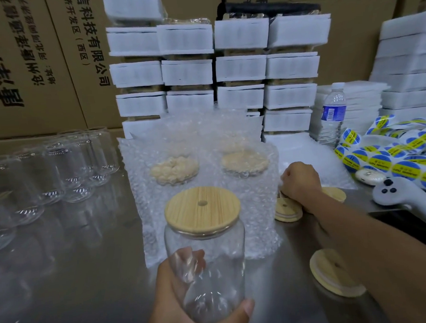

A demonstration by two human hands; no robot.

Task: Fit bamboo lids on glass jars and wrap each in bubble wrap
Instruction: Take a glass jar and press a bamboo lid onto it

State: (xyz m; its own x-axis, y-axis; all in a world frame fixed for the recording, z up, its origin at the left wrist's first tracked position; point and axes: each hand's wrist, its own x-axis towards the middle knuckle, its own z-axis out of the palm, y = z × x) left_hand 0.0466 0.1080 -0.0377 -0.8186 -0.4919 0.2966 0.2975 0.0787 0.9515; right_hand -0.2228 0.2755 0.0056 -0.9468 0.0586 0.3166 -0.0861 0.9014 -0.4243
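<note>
Steel table (pixel 89 281): empty jars (pixel 57 166) grouped far left, bubble wrap (pixel 257 208) spread in the centre as the wrapping station. Glass jar (pixel 213 261) upright, raised just in front of the wrap, bamboo lid (pixel 202 207) seated flush; probably ready to wrap. Left hand (pixel 170 301) grips its lower body. Right hand (pixel 299 183) curled beside loose lids (pixel 287 209) at the wrap's edge; whether it holds anything, cannot tell.

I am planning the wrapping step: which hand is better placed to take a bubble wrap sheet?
Right. The right hand is at the bubble wrap edge; the left hand grips the lidded jar.
</note>
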